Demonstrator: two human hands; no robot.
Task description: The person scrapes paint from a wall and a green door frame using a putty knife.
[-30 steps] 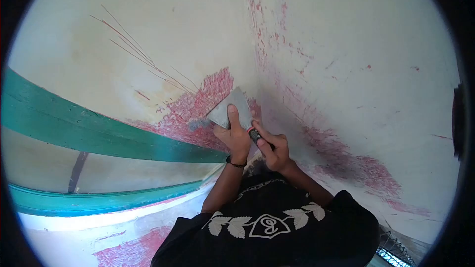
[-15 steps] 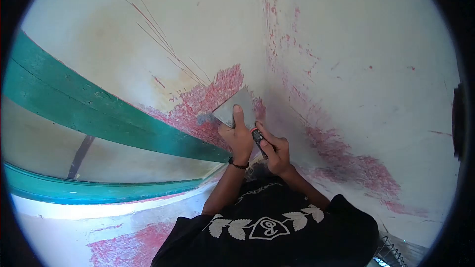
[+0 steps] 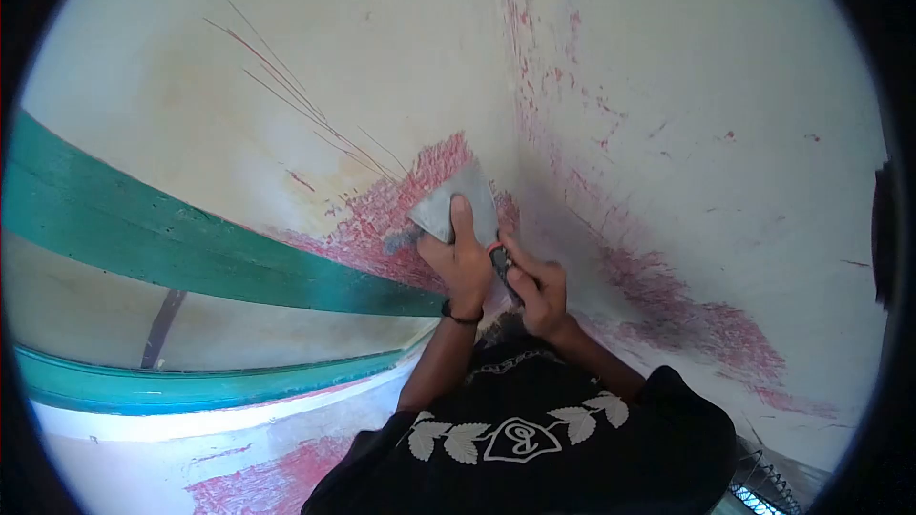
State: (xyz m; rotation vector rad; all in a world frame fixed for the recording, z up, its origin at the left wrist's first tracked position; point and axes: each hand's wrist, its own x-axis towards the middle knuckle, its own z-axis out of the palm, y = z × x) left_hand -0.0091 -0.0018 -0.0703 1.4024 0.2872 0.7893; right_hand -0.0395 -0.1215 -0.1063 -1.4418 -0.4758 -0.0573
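A wide-bladed putty knife (image 3: 437, 214) lies against the pale wall (image 3: 315, 76) near the corner, over a patch of red exposed where the paint is scraped. My right hand (image 3: 541, 298) is wrapped round its dark handle, which has a red band. With a dark bracelet at the wrist, my left hand (image 3: 464, 272) grips the blade, one digit stretched along its face; some of its fingers are hidden. Rough red streaks (image 3: 367, 224) surround the blade, and a small grey smudge shows just left of it.
A green painted band (image 3: 191, 238) runs along the wall to the left, with a second turquoise band (image 3: 239, 389) below it. The right wall (image 3: 725, 48) has more red scraped patches. Thin scratch lines mark the wall above. Wire coils (image 3: 768, 482) show at the lower right.
The view has tilted slightly, so the green band sits lower at the left. Both hands keep their hold on the putty knife, which has shifted only a little against the wall.
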